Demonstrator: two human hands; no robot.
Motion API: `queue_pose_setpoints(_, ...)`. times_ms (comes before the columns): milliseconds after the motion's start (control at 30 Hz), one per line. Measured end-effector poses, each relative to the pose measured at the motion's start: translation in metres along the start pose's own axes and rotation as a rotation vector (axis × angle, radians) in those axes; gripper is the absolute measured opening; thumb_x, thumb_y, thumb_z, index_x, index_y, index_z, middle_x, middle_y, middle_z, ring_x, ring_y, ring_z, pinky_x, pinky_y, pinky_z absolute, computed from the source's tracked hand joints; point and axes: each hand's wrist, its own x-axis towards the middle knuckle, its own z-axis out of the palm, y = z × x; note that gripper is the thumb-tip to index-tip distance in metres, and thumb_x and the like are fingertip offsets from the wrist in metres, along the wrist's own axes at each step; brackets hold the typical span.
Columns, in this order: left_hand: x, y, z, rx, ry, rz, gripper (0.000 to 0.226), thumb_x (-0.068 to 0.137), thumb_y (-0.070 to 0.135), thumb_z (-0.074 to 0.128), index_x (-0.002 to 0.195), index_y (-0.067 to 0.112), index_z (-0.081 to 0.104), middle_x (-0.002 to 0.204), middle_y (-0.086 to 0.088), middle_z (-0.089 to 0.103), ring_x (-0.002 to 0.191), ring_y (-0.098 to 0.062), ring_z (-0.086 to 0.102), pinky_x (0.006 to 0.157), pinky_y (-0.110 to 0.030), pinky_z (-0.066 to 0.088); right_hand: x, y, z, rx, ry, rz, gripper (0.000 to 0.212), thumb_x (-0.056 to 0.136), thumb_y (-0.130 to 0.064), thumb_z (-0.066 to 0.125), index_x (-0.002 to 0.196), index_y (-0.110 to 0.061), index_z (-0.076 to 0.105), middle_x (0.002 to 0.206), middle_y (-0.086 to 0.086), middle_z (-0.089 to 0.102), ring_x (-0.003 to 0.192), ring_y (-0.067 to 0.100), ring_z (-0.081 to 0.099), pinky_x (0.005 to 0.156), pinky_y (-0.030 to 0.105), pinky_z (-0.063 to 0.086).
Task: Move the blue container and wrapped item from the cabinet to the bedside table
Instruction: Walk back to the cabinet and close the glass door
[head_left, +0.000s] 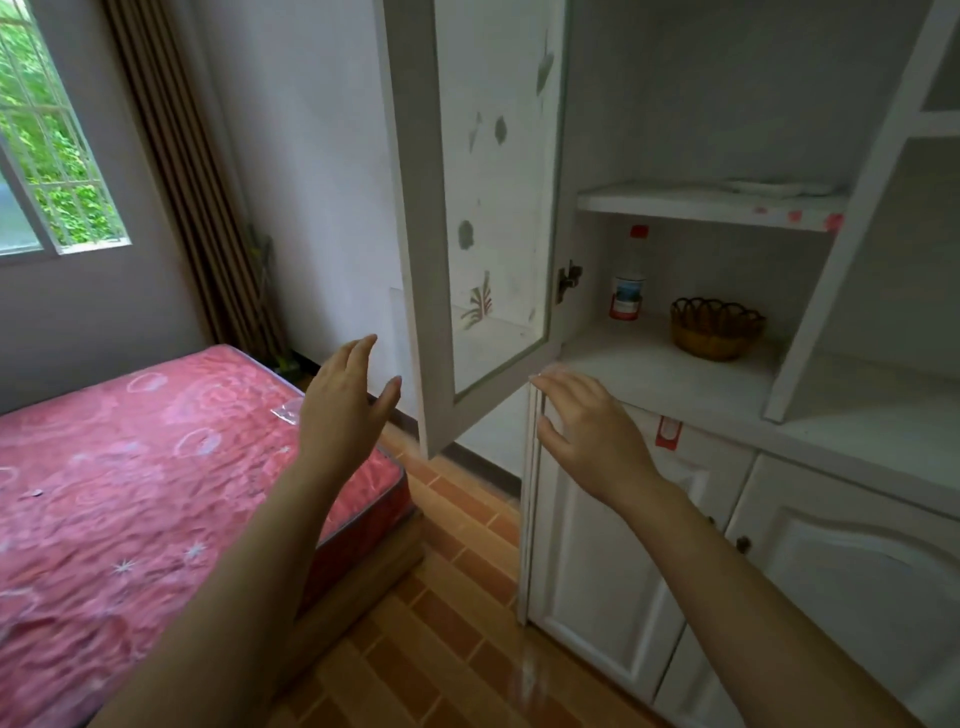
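Head view of an open white wooden cabinet (810, 291) beside a bed. The glass-panelled cabinet door with faded flower decals (483, 218) stands swung outward, its lower corner hanging between the two raised hands. The left hand (345, 400), at about 9 o'clock from the door's lower corner, is spread with fingers released and thumb apart, holding nothing and not touching the door. The right hand (587, 421), at about 3 o'clock from that corner, is likewise released, fingers loosely extended, its fingertips (540, 379) at the front edge of the lower shelf (649, 369); whether they touch the edge cannot be told. On that shelf, at about 1 o'clock from the right hand, stands the small cylindrical container with a blue, white and red label (627, 296), upright near the hinge (569, 280) at the back left. A brown woven wicker basket (716, 328) sits at 3 o'clock from the container, apart from it. A wrapped item cannot be made out on the shelves. A pale flat dish (779, 186) lies on the upper shelf. At 8 o'clock lies the red patterned mattress in clear plastic (156, 467); a barred window (52, 156) and brown striped curtain (197, 208) occupy 10 o'clock. The floor is orange-brown tile (441, 649).
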Motion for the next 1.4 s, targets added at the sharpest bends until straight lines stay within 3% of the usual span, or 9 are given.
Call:
queue_pose_setpoints(167,0.035,-0.005,0.006,-0.084,-0.048,-0.022,0.055,0.092,0.03,0.051,0.139,0.009,0.033,0.142,-0.014,0.041,0.131,-0.029,0.036,0.105,-0.044,0.032,0.014,-0.006,0.016,-0.04,-0.065,-0.027,0.045,0.093,-0.022,0.043,0.137,-0.014,0.038,0.141,0.005,0.043,0.132,0.02,0.032,0.107,0.035,0.027)
queue_pose_setpoints(400,0.071,-0.012,0.03,-0.107,-0.231,0.043,0.058,0.092,0.041,0.044,0.142,0.015,0.029,0.148,-0.011,0.032,0.134,-0.028,0.03,0.109,-0.046,0.026,0.028,-0.009,0.031,-0.087,-0.119,-0.049,0.047,0.092,-0.021,0.044,0.137,-0.014,0.036,0.141,0.008,0.042,0.131,0.023,0.033,0.106,0.037,0.03)
queue_pose_setpoints(733,0.076,-0.014,0.034,-0.188,-0.165,0.075,0.046,0.096,0.034,0.037,0.14,0.022,0.035,0.15,-0.005,0.03,0.138,-0.026,0.024,0.111,-0.051,0.019,0.026,0.008,0.037,-0.132,-0.134,0.001,0.048,0.093,-0.023,0.042,0.139,-0.017,0.032,0.144,0.004,0.038,0.134,0.02,0.03,0.108,0.035,0.028)
queue_pose_setpoints(967,0.071,-0.012,0.04,-0.219,-0.173,0.102,0.048,0.094,0.013,0.039,0.141,0.023,0.032,0.152,-0.004,0.026,0.139,-0.027,0.02,0.113,-0.053,0.015,0.014,0.025,0.031,-0.151,-0.127,0.032,0.048,0.092,-0.022,0.042,0.139,-0.016,0.032,0.142,0.006,0.04,0.131,0.021,0.033,0.105,0.036,0.033)
queue_pose_setpoints(1100,0.065,-0.003,0.041,-0.191,-0.186,0.164,0.056,0.085,0.025,0.03,0.14,0.025,0.032,0.152,-0.005,0.026,0.139,-0.028,0.019,0.112,-0.051,0.013,0.005,0.039,0.025,-0.157,-0.117,0.063,0.049,0.092,-0.024,0.04,0.14,-0.017,0.032,0.141,0.006,0.042,0.13,0.021,0.035,0.105,0.037,0.033)
queue_pose_setpoints(1400,0.051,0.023,0.058,-0.195,-0.198,0.327,0.061,0.081,0.016,0.029,0.142,0.021,0.028,0.15,-0.007,0.029,0.137,-0.029,0.024,0.111,-0.046,0.017,-0.012,0.054,0.01,-0.125,-0.106,0.093,0.051,0.093,-0.022,0.043,0.142,-0.018,0.028,0.144,0.005,0.038,0.131,0.019,0.031,0.106,0.033,0.029)
